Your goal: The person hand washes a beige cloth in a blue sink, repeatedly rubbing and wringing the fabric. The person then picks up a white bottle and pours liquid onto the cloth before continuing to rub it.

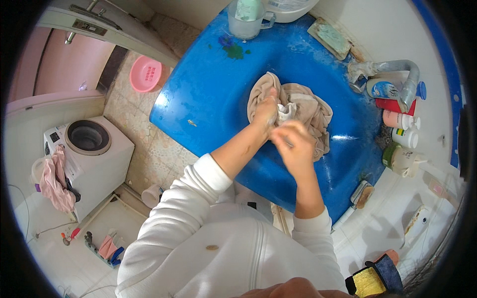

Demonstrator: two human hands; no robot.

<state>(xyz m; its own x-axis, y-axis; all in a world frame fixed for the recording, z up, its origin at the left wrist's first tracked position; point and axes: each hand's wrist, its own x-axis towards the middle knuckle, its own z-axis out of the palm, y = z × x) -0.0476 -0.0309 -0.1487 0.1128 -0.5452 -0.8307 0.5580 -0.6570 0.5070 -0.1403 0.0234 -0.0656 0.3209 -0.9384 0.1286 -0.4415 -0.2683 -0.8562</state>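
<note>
A bunched beige cloth garment (307, 108) lies in the blue sink basin (343, 149), below and left of the metal faucet (404, 74). My left hand (266, 110) grips a fold of it on the left side, with the thumb uppermost. Beside a whitish piece of the fabric (286, 111), my right hand (294, 141) is blurred, its fingers curled close to my left wrist; whether it holds any cloth cannot be told. Both white sleeves are pushed up the forearms.
A clear plastic mug (244, 28) and a soap dish (329, 39) sit at the back. Several bottles (397, 119) line the wall at right, near a brush (363, 195). A pink basin (146, 74), a washing machine (89, 164) and a white bucket (152, 195) are at left.
</note>
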